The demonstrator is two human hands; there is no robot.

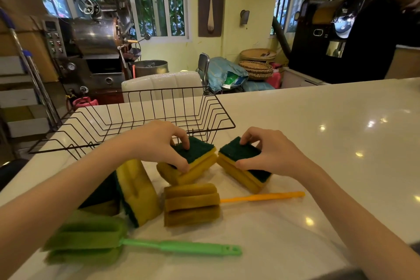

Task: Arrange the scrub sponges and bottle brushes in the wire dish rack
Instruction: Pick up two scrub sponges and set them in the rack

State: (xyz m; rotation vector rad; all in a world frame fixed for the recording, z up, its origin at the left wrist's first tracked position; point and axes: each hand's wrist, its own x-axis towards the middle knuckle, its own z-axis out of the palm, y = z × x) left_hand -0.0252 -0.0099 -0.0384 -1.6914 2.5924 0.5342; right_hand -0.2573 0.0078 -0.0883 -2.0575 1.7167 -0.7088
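A black wire dish rack [136, 120] stands on the white counter with nothing in it. Just in front of it, my left hand [159, 141] grips a yellow scrub sponge with a green pad [200, 154], thumb and fingers on its sides. My right hand [270, 152] grips a second such sponge [241, 166] beside it. Two more sponges [138, 191] lie on edge nearer me, at the left. An orange-handled bottle brush [193, 204] with a brownish foam head lies in the middle. A green bottle brush [91, 241] lies closest to me.
The white counter [341, 143] stretches to the right and back. A white chair back [159, 84] stands behind the rack. A person in dark clothes [386, 29] stands at the far right, beyond the counter. Machines fill the back of the room.
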